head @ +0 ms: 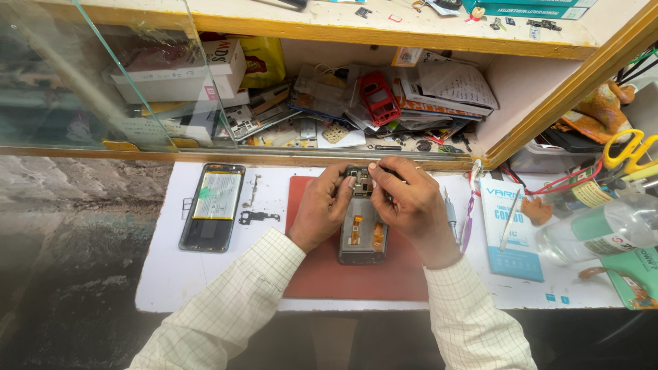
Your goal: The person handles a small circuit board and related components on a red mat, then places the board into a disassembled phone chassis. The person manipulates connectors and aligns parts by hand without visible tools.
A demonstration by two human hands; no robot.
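An opened grey phone (363, 240) with orange flex cables lies face down on a red mat (322, 274). My left hand (319, 209) grips the phone's upper left edge. At the phone's top end my right hand (408, 202) pinches something small against the exposed circuit board (361, 181); what it pinches is too small to tell. Both sleeves are pale checked fabric.
A second opened phone (214, 205) showing its battery lies left on the white table (164, 274), beside a small metal bracket (258, 217). A screwdriver (450, 214), tweezers, a blue packet (510, 229), a clear bottle (603, 233) and yellow scissors (634, 152) sit right. A cluttered glass-fronted shelf (356, 103) stands behind.
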